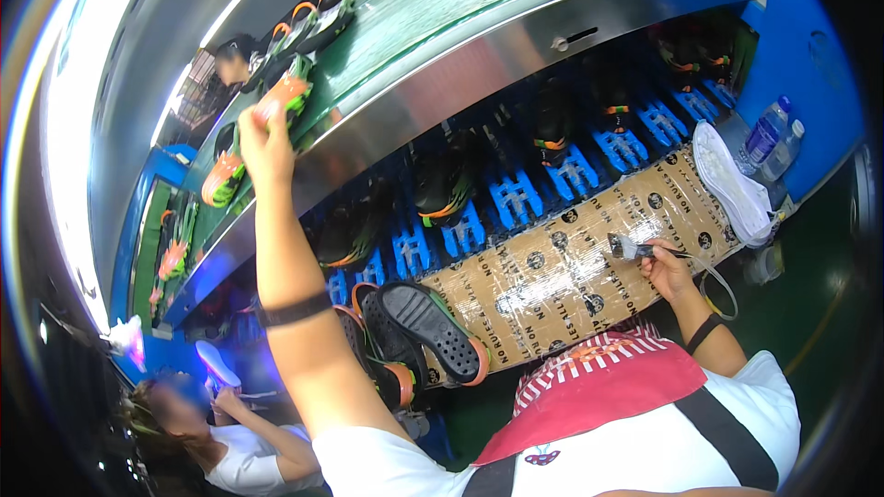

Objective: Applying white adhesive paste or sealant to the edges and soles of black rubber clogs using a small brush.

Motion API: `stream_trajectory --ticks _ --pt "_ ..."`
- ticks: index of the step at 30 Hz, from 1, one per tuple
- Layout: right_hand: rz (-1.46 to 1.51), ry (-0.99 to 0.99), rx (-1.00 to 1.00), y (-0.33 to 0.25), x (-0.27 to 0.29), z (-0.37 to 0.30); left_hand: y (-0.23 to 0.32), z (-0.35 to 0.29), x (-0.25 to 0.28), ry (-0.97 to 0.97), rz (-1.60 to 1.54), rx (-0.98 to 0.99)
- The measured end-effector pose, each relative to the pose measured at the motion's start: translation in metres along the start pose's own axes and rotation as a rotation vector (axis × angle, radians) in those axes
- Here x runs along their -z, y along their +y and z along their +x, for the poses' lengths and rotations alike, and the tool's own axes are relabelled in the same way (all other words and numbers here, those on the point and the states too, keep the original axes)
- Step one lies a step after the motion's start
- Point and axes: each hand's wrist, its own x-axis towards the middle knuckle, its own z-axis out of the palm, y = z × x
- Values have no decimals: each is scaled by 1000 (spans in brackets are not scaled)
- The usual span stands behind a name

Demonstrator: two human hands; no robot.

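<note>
My left hand (pixel 267 149) reaches far out over the green conveyor belt (pixel 396 32). Its fingers are closed on the end of an orange, green and black clog (pixel 293 87). Close beside it on the belt lies another clog (pixel 223 179) with orange and green parts. Over the cardboard-covered bench (pixel 543 285), my right hand (pixel 668 271) grips a flat brush (pixel 630 248) by its dark handle, the pale bristles pointing left. Several black clogs stand at the left end of the bench; one clog (pixel 433 331) leans with its perforated insole up and an orange heel edge.
Blue racks (pixel 516 198) below the belt hold several dark shoes. A white padded tray (pixel 734 179) and two plastic bottles (pixel 764 136) stand at the bench's right end. A co-worker (pixel 230 433) at lower left holds a glowing violet-lit sole. A metal edge (pixel 442 92) borders the belt.
</note>
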Motion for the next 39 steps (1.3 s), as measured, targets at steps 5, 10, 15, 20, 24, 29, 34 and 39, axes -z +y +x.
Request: stream_trajectory --ticks 5,10,15,20,24,29,34,39 --pt "11 -5 -19 -2 7 2 75 -73 11 479 -423 -67" --pt "-21 -30 -31 0 7 2 124 -97 35 943 -1088 396" --pt "9 -51 -31 0 5 3 104 -120 2 -146 -2146 648" --pt "23 -31 -43 0 3 2 101 -135 -20 -328 -2200 516" --pt "45 8 -25 1 5 1 128 -171 -26 -278 -2140 555" --pt "20 -12 -39 2 7 3 132 -216 -25 -232 -2178 701" --pt "15 -24 -37 3 8 4 135 -243 -23 -247 -2183 835" --pt "17 -39 -31 1 6 5 141 -263 -26 -261 -2172 865"
